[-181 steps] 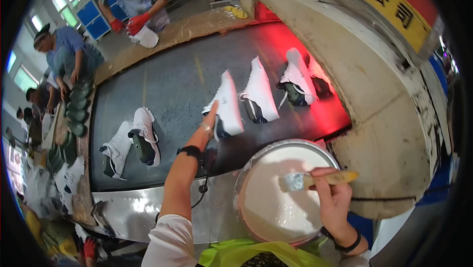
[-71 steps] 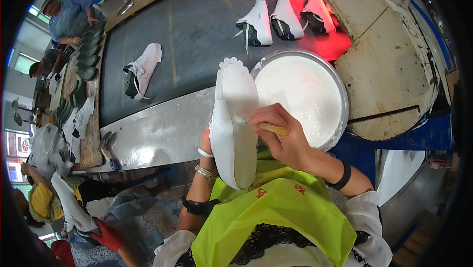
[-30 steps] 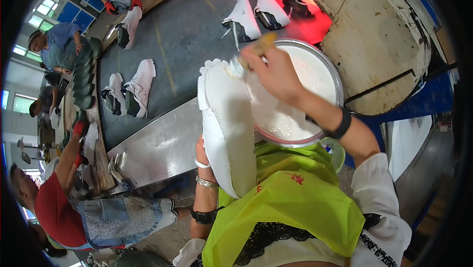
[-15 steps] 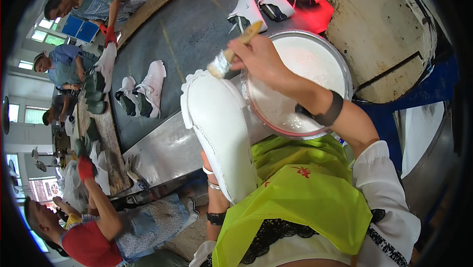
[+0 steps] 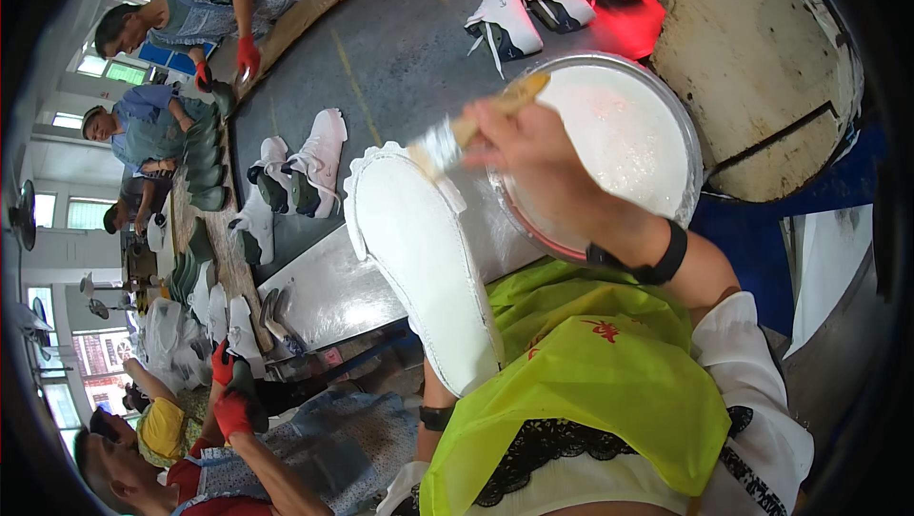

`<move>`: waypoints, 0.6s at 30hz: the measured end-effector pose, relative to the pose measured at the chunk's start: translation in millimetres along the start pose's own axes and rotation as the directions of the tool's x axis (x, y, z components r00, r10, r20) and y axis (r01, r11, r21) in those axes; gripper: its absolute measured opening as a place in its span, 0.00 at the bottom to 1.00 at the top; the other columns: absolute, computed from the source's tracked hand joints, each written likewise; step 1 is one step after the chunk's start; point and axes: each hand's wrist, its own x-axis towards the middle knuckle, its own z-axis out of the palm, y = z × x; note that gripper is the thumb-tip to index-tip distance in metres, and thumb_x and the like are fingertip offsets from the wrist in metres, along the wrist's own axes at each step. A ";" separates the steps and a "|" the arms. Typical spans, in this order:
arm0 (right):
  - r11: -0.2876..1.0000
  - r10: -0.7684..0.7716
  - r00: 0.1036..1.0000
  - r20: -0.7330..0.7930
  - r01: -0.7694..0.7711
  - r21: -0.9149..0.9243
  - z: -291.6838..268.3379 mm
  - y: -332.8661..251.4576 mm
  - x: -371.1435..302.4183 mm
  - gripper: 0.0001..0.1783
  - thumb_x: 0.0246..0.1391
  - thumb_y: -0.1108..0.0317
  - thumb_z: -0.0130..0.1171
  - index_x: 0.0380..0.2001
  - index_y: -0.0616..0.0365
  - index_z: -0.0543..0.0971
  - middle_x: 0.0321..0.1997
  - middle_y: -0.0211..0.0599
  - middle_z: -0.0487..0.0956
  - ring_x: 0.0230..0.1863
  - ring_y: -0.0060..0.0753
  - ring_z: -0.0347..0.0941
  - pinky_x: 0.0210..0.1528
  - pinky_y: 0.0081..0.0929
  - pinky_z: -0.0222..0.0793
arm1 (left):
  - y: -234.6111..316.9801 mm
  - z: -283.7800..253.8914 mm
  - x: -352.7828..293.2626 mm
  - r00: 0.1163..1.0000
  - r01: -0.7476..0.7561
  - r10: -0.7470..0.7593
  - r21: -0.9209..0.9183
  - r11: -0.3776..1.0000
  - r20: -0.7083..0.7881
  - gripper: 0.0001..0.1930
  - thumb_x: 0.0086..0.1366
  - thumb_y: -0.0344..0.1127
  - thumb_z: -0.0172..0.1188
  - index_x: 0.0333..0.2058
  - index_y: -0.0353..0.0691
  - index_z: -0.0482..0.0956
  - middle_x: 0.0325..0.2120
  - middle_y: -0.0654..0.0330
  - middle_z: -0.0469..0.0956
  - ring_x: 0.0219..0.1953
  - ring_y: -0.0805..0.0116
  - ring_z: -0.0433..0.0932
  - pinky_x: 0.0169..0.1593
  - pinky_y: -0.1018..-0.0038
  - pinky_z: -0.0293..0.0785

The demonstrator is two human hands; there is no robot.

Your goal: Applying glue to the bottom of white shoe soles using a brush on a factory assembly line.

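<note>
A white shoe upper [image 5: 414, 249], stitched round its edge and scalloped at the toe, is tilted up in front of me with its underside facing me. My left forearm [image 5: 436, 392] runs up behind it; the left hand itself is hidden there, supporting the shoe. In my right hand [image 5: 524, 140] is a wooden-handled paintbrush [image 5: 440, 147], gripped by the handle. Its whitened bristles touch the upper's right edge near the toe. Under and beyond that hand stands a round metal basin [image 5: 692, 121] of milky white liquid [image 5: 628, 149].
White-and-dark-green shoes [image 5: 319, 164] stand on the grey belt [image 5: 381, 69] at left; others [image 5: 505, 16] sit near a red glow. A metal ledge [image 5: 333, 278] borders the belt. Co-workers with red gloves [image 5: 231, 411] work at a bench [image 5: 228, 249] on the left.
The brush has moved from just above the toe down to its right edge. My right hand has shifted right and lower. Another white shoe now shows at the belt's left edge.
</note>
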 end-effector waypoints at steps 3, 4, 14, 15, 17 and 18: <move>0.928 0.360 0.932 -0.038 -0.354 0.118 -16.4 13.0 -35.4 0.14 0.55 0.64 0.54 0.32 0.68 0.76 0.31 0.38 0.77 0.30 0.22 0.75 0.33 0.20 0.77 | -3.2 -2.6 1.4 1.000 0.000 0.001 -0.067 0.998 0.017 0.27 0.65 0.48 0.44 0.52 0.29 0.64 0.33 0.53 0.72 0.30 0.64 0.71 0.35 0.73 0.70; 0.925 0.367 0.930 -0.027 -0.362 0.116 -22.7 10.3 -36.9 0.14 0.55 0.64 0.54 0.32 0.68 0.76 0.31 0.38 0.77 0.30 0.22 0.75 0.33 0.20 0.77 | -3.5 -2.1 1.8 1.000 -0.001 0.003 -0.090 0.996 0.020 0.27 0.65 0.48 0.45 0.52 0.28 0.64 0.33 0.53 0.72 0.30 0.65 0.71 0.34 0.73 0.70; 0.913 0.397 0.918 -0.001 -0.395 0.099 1.1 11.8 -26.2 0.15 0.54 0.64 0.54 0.30 0.70 0.76 0.28 0.37 0.76 0.29 0.22 0.73 0.35 0.24 0.79 | 2.7 -3.1 30.3 0.994 0.090 -0.074 -0.234 0.968 0.076 0.30 0.64 0.51 0.47 0.52 0.27 0.63 0.28 0.57 0.68 0.25 0.68 0.65 0.30 0.76 0.66; 0.912 0.401 0.916 0.005 -0.400 0.094 -2.2 11.8 -30.5 0.15 0.54 0.64 0.54 0.30 0.70 0.76 0.28 0.37 0.76 0.29 0.22 0.73 0.35 0.24 0.79 | 2.7 -4.9 29.9 0.995 0.099 -0.088 -0.254 0.962 0.055 0.31 0.64 0.52 0.49 0.52 0.26 0.62 0.25 0.58 0.65 0.23 0.70 0.62 0.28 0.76 0.63; 0.917 0.398 0.917 -0.001 -0.398 0.011 -11.1 11.0 -39.8 0.16 0.57 0.63 0.52 0.35 0.70 0.74 0.32 0.38 0.75 0.32 0.24 0.73 0.36 0.23 0.78 | 0.5 -0.8 27.8 0.997 0.062 -0.071 -0.194 0.979 -0.038 0.31 0.63 0.53 0.49 0.51 0.26 0.63 0.26 0.57 0.66 0.24 0.69 0.63 0.28 0.76 0.64; 0.917 0.398 0.917 -0.008 -0.398 -0.026 -12.6 10.4 -42.9 0.17 0.59 0.63 0.51 0.38 0.70 0.73 0.34 0.38 0.74 0.33 0.25 0.73 0.36 0.22 0.77 | 0.5 5.0 26.0 0.991 0.039 -0.055 -0.126 0.991 -0.125 0.31 0.63 0.53 0.49 0.51 0.26 0.63 0.27 0.55 0.67 0.24 0.68 0.64 0.29 0.76 0.65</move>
